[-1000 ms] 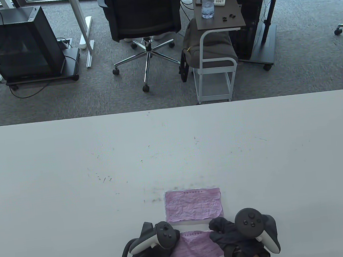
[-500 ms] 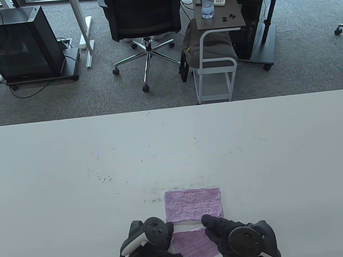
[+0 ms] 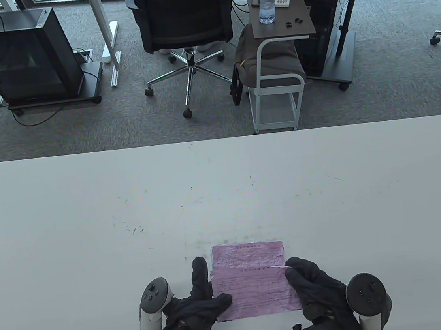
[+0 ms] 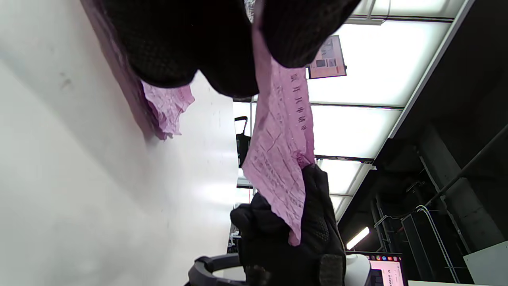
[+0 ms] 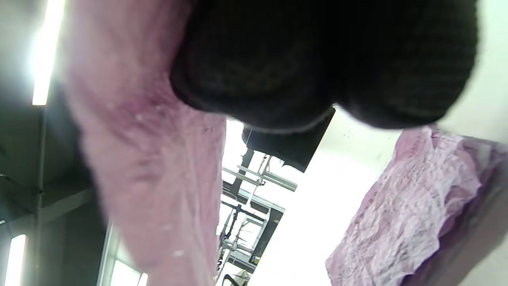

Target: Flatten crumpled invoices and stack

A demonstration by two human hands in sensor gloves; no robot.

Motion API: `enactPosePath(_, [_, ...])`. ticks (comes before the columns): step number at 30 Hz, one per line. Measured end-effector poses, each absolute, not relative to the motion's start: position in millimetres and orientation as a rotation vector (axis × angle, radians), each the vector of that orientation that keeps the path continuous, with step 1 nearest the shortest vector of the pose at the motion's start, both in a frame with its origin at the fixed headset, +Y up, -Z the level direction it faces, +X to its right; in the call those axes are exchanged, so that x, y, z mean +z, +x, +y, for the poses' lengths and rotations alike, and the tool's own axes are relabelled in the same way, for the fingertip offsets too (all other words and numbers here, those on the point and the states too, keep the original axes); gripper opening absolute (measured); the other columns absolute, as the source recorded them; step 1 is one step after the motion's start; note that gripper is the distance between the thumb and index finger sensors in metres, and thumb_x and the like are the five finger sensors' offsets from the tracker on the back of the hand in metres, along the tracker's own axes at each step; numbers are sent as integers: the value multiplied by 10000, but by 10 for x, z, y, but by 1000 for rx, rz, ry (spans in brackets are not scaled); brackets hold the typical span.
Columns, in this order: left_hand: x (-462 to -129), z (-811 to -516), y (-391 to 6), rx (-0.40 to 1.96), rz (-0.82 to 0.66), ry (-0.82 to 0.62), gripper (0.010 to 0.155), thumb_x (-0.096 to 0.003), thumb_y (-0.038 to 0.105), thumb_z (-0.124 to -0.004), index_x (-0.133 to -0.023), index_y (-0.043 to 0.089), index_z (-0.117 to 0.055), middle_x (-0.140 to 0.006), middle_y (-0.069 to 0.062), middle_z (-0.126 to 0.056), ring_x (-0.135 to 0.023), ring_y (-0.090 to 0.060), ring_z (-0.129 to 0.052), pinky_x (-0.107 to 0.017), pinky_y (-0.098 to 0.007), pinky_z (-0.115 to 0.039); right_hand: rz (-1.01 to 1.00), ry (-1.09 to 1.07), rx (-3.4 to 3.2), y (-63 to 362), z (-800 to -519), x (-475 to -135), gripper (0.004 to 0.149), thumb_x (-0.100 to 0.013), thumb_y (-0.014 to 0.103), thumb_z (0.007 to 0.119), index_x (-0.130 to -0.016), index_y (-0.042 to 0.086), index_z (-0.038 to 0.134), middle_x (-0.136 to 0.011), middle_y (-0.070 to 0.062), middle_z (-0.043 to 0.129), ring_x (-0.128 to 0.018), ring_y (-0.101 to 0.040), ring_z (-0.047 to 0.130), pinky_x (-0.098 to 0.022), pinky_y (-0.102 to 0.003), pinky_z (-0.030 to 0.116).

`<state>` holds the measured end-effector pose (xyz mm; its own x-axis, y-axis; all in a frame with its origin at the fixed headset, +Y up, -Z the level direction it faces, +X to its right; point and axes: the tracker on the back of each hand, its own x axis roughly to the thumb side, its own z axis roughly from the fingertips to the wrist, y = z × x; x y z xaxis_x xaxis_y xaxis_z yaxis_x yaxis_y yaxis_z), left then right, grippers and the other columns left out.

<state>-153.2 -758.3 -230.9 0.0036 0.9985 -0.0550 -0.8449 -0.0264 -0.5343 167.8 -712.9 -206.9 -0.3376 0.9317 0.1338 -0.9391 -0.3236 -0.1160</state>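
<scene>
Both hands hold one pink invoice [image 3: 255, 292] above the table [image 3: 90, 211], over the near half of a flattened invoice [image 3: 246, 254] that lies on the table. The left hand [image 3: 196, 304] grips its left edge between thumb and fingers. The right hand [image 3: 318, 293] pinches its right edge, and the sheet is stretched between them.

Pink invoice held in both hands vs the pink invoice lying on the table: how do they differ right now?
The held pink invoice is pinched at its side edges by the left hand and right hand; the lying pink invoice is touched by neither. The held one hangs off the white table in the left wrist view; the lying one rests flat. The held one overlaps the lying one's near part. Both are creased, printed, similar in size.
</scene>
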Motion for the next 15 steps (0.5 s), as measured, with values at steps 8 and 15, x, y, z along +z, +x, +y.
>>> enactPosePath(8, [-2266,-7320,-1591,1307,-443,-234,481,-571,117,-754,-1028,253,-690,-1056,-278,-528,-702,-239,-969,-532,-442,-865,-168,15,1932,1654,-7101,-2073,419,-494,262,816,-851,58,737,-504,-78,993,-263,-172,1033,-203,-372,940])
enactPosePath(15, [-2309,-7063,-1424,993,-435,-199,559,-566,143,-753,-1085,66,-562,-1060,-227,-508,-722,-297,-928,-568,-531,-785,-25,24,1985,1652,-6990,-2157,574,-495,187,809,-982,23,554,-680,-164,918,-436,-292,998,-317,-463,898])
